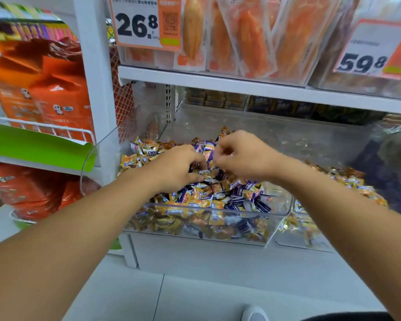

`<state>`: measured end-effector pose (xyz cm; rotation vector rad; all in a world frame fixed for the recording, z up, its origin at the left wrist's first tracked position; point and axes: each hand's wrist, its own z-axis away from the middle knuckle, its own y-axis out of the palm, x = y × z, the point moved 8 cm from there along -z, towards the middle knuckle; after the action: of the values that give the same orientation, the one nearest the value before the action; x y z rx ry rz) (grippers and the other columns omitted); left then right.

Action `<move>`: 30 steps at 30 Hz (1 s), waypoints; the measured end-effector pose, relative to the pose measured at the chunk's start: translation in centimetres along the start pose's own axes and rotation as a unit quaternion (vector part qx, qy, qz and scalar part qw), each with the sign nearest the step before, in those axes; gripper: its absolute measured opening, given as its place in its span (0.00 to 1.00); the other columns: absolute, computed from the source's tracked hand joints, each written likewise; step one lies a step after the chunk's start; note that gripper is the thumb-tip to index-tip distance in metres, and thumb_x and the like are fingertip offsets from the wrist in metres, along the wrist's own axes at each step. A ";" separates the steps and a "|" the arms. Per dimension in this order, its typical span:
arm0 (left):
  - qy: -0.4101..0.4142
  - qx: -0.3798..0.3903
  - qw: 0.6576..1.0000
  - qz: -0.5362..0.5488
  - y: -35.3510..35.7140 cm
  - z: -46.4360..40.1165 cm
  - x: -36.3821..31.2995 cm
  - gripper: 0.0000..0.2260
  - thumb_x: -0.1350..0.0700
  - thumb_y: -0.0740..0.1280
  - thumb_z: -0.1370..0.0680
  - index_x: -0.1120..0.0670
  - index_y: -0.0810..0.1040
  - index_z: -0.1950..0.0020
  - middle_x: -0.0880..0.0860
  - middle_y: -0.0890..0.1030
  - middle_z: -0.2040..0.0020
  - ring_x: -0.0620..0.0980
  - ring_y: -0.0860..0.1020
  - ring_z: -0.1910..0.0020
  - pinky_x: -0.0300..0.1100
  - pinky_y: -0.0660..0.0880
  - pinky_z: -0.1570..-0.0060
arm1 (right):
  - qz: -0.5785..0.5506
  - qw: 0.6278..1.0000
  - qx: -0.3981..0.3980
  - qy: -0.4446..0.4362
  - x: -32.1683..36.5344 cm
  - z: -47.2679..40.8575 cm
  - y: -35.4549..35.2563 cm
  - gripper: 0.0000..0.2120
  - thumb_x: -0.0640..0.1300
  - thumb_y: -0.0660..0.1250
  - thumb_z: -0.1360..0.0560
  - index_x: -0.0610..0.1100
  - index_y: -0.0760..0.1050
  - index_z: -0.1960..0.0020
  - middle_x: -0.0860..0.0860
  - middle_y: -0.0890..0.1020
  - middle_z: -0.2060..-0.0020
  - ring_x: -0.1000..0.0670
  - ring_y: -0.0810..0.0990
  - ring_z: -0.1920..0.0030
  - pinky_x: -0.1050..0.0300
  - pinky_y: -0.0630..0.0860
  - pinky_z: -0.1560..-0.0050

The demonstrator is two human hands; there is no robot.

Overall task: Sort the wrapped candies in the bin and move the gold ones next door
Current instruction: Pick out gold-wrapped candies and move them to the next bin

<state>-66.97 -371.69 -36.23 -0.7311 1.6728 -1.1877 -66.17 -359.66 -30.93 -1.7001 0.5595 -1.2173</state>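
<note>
Fig.: Clear plastic bin (208, 208) on the bottom shelf, centre, filled w/ wrapped candies (218, 195), a mixed heap of gold/orange and purple-white wrappers. Heap sits high at the bin's left and middle; back right part of the bin shows bare clear floor.

Your left hand (176, 167) lies palm-down on top of the heap, fingers curled into the candies; fingertips are buried among the wrappers, so cannot tell if they pinch one piece or just rake. Your right hand (238, 155) hovers just above the heap, touching or nearly touching the left; its fingers are curled in, thumb and forefinger pressed together, w/ purple-white wrappers right at the tips. Looks like a pinch on a candy, but which piece cannot be made out.

Next door, right: second clear bin (310, 244), its wall touching the first; it holds mostly gold-wrapped candies (354, 181), running back along your right forearm.

Surroundings: white shelf board (241, 85) above the bins carries packs of orange dried goods (248, 40) and two price tags, "26.8" (139, 25) and "59.8" (366, 57). Left, past the white upright, orange snack bags (46, 86) stand in a wire rack w/ a green strip (32, 144) in front. Bottom edge: grey floor tiles, toe of a white shoe (255, 315).
</note>
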 end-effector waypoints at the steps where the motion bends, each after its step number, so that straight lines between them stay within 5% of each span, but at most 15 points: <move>1: 0.001 0.000 1.000 -0.006 0.1 0.0 0.0 0.11 0.48 0.71 0.22 0.48 0.78 0.42 0.49 0.73 0.44 0.51 0.73 0.45 0.49 0.72 0.42 | -0.087 0.995 -0.017 0.040 -0.8 0.2 -1.1 0.10 0.36 0.62 0.22 0.38 0.80 0.59 0.44 0.80 0.65 0.46 0.77 0.66 0.52 0.76 0.66; 3: 0.001 -0.010 1.000 -0.003 -0.1 0.0 -0.3 0.07 0.49 0.68 0.21 0.50 0.77 0.46 0.48 0.72 0.48 0.50 0.73 0.51 0.44 0.71 0.50 | -0.147 0.985 -0.042 0.075 -2.2 0.6 -2.4 0.16 0.34 0.56 0.22 0.39 0.79 0.63 0.42 0.77 0.69 0.43 0.73 0.69 0.54 0.72 0.69; 6: -0.030 -0.037 0.997 0.062 -1.1 0.5 0.2 0.04 0.52 0.66 0.19 0.52 0.75 0.48 0.49 0.75 0.57 0.49 0.73 0.61 0.42 0.69 0.63 | 0.088 0.995 0.047 0.009 -1.6 0.4 -0.7 0.13 0.47 0.66 0.23 0.43 0.80 0.64 0.43 0.85 0.61 0.42 0.83 0.55 0.49 0.81 0.55; 9: -0.068 -0.083 0.981 0.165 -2.8 1.0 1.2 0.05 0.52 0.65 0.18 0.53 0.76 0.46 0.50 0.81 0.55 0.50 0.79 0.58 0.44 0.75 0.59 | 0.237 0.959 0.156 -0.011 -1.7 1.1 2.4 0.14 0.54 0.75 0.27 0.47 0.81 0.46 0.50 0.83 0.52 0.47 0.81 0.50 0.53 0.77 0.53; 12: -0.111 -0.097 0.943 0.300 -3.6 1.5 2.4 0.08 0.55 0.62 0.17 0.53 0.77 0.40 0.51 0.84 0.56 0.48 0.81 0.59 0.45 0.79 0.57 | 0.258 0.955 0.143 -0.018 -1.4 1.1 2.3 0.14 0.52 0.76 0.28 0.43 0.80 0.51 0.49 0.81 0.58 0.47 0.79 0.57 0.58 0.70 0.64; 15: -0.164 -0.061 0.884 0.433 -2.9 2.2 2.7 0.14 0.63 0.55 0.18 0.56 0.80 0.41 0.56 0.78 0.59 0.50 0.79 0.63 0.44 0.80 0.62 | 0.163 0.983 0.087 -0.015 -1.4 0.7 0.4 0.14 0.51 0.73 0.25 0.40 0.79 0.57 0.47 0.81 0.63 0.50 0.76 0.64 0.60 0.68 0.69; 18: -0.197 -0.017 0.850 0.488 -2.1 3.1 2.4 0.14 0.71 0.52 0.25 0.60 0.76 0.52 0.56 0.73 0.64 0.53 0.75 0.67 0.45 0.76 0.69 | -0.065 0.997 0.011 0.033 -2.2 0.0 -1.6 0.19 0.52 0.71 0.24 0.39 0.74 0.63 0.48 0.77 0.70 0.50 0.71 0.70 0.58 0.70 0.68; 21: -0.210 0.004 0.871 0.444 -1.9 3.1 2.0 0.13 0.74 0.53 0.29 0.57 0.68 0.64 0.54 0.66 0.68 0.51 0.66 0.73 0.40 0.70 0.74 | -0.193 0.974 0.003 0.121 -3.7 -0.7 -1.1 0.18 0.54 0.70 0.23 0.41 0.73 0.61 0.45 0.73 0.68 0.47 0.68 0.67 0.56 0.68 0.68; 23: -0.186 0.025 0.926 0.327 -2.1 2.9 1.5 0.11 0.70 0.61 0.26 0.57 0.68 0.65 0.53 0.65 0.69 0.50 0.65 0.72 0.40 0.69 0.74 | -0.217 0.963 0.003 0.160 -4.3 -0.9 -0.6 0.17 0.50 0.72 0.23 0.42 0.73 0.64 0.43 0.72 0.69 0.49 0.67 0.70 0.58 0.66 0.71; 26: -0.086 0.070 0.988 0.111 -2.2 3.1 0.3 0.08 0.50 0.76 0.28 0.51 0.79 0.60 0.46 0.72 0.66 0.46 0.71 0.68 0.40 0.69 0.65 | -0.024 0.991 -0.042 0.123 -4.6 -1.7 -0.9 0.18 0.50 0.75 0.26 0.38 0.76 0.65 0.42 0.81 0.66 0.48 0.76 0.69 0.51 0.80 0.64; 28: -0.065 0.089 0.991 0.077 -1.8 3.5 0.2 0.11 0.42 0.78 0.31 0.46 0.83 0.57 0.42 0.77 0.57 0.42 0.76 0.57 0.42 0.73 0.54 | 0.120 0.985 -0.076 0.095 -3.9 -2.1 -0.7 0.18 0.55 0.77 0.29 0.38 0.82 0.57 0.44 0.85 0.59 0.46 0.82 0.63 0.46 0.83 0.57; 30: -0.059 0.099 0.992 0.053 -1.3 3.6 0.1 0.11 0.41 0.77 0.32 0.44 0.84 0.54 0.41 0.80 0.48 0.42 0.76 0.47 0.43 0.72 0.46 | 0.149 0.983 -0.067 0.085 -3.2 -2.3 0.3 0.18 0.56 0.79 0.32 0.42 0.84 0.56 0.45 0.85 0.58 0.46 0.83 0.61 0.47 0.83 0.57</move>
<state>-63.76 -373.65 -35.44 -0.5702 1.4543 -1.1917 -69.51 -358.29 -32.57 -1.5605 0.9829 -1.1329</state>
